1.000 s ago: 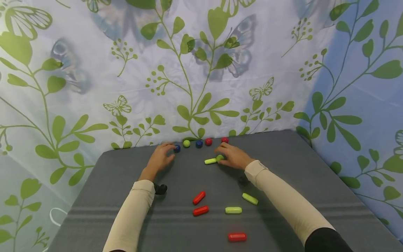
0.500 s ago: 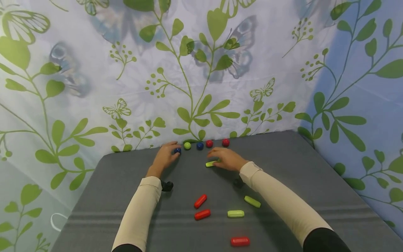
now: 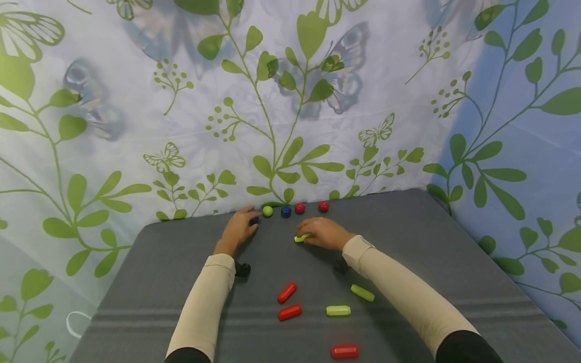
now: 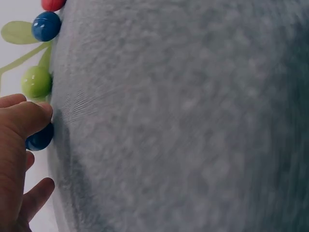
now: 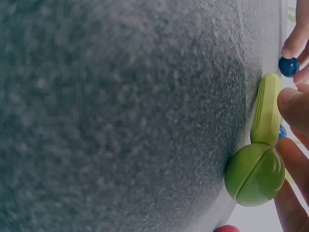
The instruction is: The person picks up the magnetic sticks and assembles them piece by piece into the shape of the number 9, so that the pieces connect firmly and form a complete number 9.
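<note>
At the table's back edge my left hand [image 3: 237, 229] pinches a dark blue ball [image 4: 41, 138] between thumb and fingers. A light green ball [image 3: 267, 211] stands just right of it. My right hand [image 3: 328, 233] grips a yellow-green rod [image 5: 265, 112] lying on the grey table. One end of this rod touches a darker green ball [image 5: 255, 175], which the hand hides in the head view. The thumb [image 5: 291, 104] lies against the rod's side.
Another blue ball [image 3: 285, 212] and two red balls [image 3: 300, 208] line the back edge before a leafy curtain [image 3: 181, 91]. Nearer lie red rods [image 3: 289, 312] and yellow-green rods [image 3: 338, 311] on the grey table [image 3: 399, 222].
My left hand has reached the blue ball and closed its fingers round it. The right hand has moved left, from the green ball onto the rod, and now covers most of it.
</note>
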The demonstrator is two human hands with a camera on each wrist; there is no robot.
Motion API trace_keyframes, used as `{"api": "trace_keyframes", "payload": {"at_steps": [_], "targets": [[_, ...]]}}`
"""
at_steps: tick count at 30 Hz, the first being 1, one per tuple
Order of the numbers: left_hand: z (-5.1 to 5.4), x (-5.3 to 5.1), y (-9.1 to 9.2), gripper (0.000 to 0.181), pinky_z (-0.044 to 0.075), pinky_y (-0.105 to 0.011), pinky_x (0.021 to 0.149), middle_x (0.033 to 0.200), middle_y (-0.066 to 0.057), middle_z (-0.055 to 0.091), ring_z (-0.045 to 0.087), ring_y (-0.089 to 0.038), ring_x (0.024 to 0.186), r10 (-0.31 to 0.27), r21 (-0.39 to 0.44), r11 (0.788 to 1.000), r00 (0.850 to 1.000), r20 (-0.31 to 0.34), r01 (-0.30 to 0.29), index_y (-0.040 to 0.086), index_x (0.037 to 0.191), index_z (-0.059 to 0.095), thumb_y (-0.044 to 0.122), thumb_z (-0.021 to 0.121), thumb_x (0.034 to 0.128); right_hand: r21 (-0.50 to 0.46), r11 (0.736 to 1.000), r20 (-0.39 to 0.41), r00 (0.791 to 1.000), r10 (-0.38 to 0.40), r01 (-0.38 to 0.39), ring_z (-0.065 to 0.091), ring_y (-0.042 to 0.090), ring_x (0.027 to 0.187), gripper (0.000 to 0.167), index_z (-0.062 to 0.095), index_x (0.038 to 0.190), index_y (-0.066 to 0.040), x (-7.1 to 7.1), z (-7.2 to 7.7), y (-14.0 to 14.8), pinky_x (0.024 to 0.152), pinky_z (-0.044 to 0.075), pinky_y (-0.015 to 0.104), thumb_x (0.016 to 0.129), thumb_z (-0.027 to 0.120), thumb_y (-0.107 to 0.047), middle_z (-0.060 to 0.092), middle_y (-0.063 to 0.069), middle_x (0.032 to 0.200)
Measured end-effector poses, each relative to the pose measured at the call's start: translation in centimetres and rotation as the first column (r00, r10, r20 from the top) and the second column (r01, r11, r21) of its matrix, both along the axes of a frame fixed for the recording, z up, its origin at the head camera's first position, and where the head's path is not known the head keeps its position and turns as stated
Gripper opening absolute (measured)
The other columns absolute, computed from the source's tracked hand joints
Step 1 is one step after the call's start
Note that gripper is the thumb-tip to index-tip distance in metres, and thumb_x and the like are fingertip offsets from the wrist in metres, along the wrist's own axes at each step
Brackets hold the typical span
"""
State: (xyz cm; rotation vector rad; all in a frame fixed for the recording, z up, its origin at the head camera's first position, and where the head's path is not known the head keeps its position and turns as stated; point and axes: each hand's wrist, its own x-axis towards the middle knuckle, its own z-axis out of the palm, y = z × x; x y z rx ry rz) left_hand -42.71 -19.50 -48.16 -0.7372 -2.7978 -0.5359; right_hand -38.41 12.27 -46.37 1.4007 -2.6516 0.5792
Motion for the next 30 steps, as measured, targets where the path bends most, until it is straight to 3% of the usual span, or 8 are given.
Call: {"api": "trace_keyframes", "payload": {"at_steps": [7, 13, 22, 30], "targets": [[-0.4, 0.2, 0.3, 0.036, 0.041, -0.051, 0.106, 0.143, -0.021, 0.053, 0.051, -0.038, 0.13, 0.044, -0.004, 0.999, 0.999, 0.004, -0.044, 0.004, 0.128, 0.069, 0.005, 0.074, 0.0926, 0.028, 1.0, 0.014, 1.0, -0.015, 0.014, 0.064, 0.026, 0.117, 0.021, 0.078, 0.111, -0.012, 0.1, -0.1, -0.4, 0.099, 0.049, 0.042, 0.09, 0.077, -0.008, 0.067, 0.011, 0.128], [-0.7, 0.2, 0.6, 0.03, 0.047, -0.051, 0.099, 0.135, -0.016, 0.059, 0.057, -0.035, 0.123, 0.066, 0.017, 0.998, 0.998, -0.016, -0.066, 0.006, 0.123, 0.071, 0.005, 0.073, 0.0929, 0.017, 1.0, -0.01, 1.0, 0.006, -0.005, 0.067, 0.023, 0.108, 0.021, 0.078, 0.108, -0.009, 0.2, 0.1, -0.6, 0.095, 0.052, 0.04, 0.088, 0.079, -0.004, 0.071, 0.007, 0.117], [-0.3, 0.9, 2.0, 0.027, 0.046, -0.049, 0.099, 0.125, -0.014, 0.064, 0.06, -0.033, 0.117, -0.057, 0.145, 0.987, 0.993, -0.104, 0.072, 0.004, 0.113, 0.073, 0.0, 0.078, 0.0869, 0.024, 1.0, -0.023, 1.0, 0.005, -0.005, 0.067, 0.02, 0.106, 0.02, 0.079, 0.106, -0.01, -0.2, -0.1, -0.7, 0.093, 0.052, 0.038, 0.087, 0.079, -0.002, 0.071, 0.004, 0.114], [0.5, 2.6, 4.5, 0.027, 0.048, -0.049, 0.097, 0.122, -0.016, 0.065, 0.062, -0.033, 0.115, -0.207, 0.176, 0.958, 0.972, -0.115, 0.225, 0.001, 0.111, 0.072, -0.003, 0.079, 0.0853, 0.027, 1.0, -0.034, 0.999, 0.011, -0.01, 0.068, 0.018, 0.1, 0.021, 0.078, 0.104, -0.012, -0.2, -0.5, -0.9, 0.088, 0.054, 0.035, 0.086, 0.079, -0.001, 0.072, 0.0, 0.108]]}}
